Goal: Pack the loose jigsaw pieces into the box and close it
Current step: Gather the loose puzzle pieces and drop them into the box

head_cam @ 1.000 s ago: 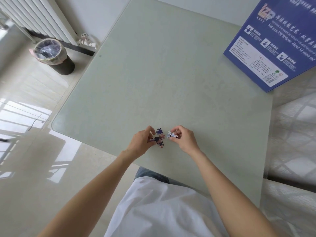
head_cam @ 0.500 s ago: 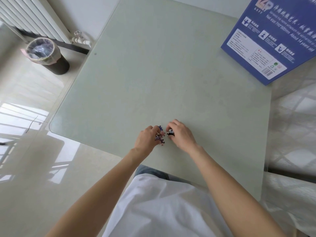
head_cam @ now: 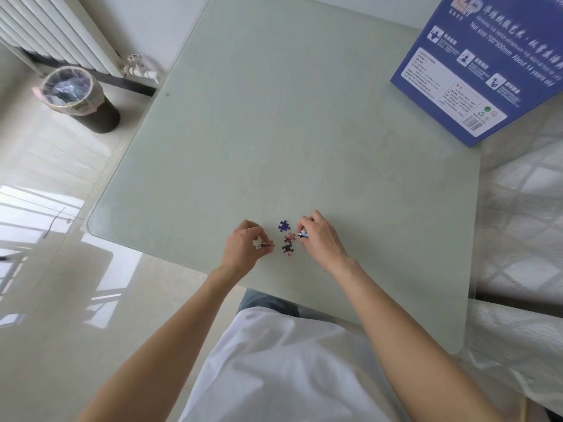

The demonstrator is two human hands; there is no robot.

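**Last puzzle pieces gathered at the table's near edge**

At the near edge of the pale green table (head_cam: pixel 274 117), I work with both hands over a small cluster of jigsaw pieces. My left hand (head_cam: pixel 243 248) has its fingers curled in, pinching a pale piece (head_cam: pixel 262 244) between thumb and fingertips. My right hand (head_cam: pixel 320 236) is curled the same way, nipping a blue-and-white piece (head_cam: pixel 303 234) at its fingertips. Between my hands three pieces lie loose on the tabletop: a blue piece (head_cam: pixel 284 226) farthest from me, a pink piece (head_cam: pixel 289 237) just beside my right fingers, and a dark piece (head_cam: pixel 287 248) nearest me. The blue box (head_cam: pixel 487 65) sits well apart at the far right corner of the table, printed side showing; whether it is open I cannot tell. On the floor to the left, a lined bin (head_cam: pixel 82 99) stands near a white radiator (head_cam: pixel 54 32).
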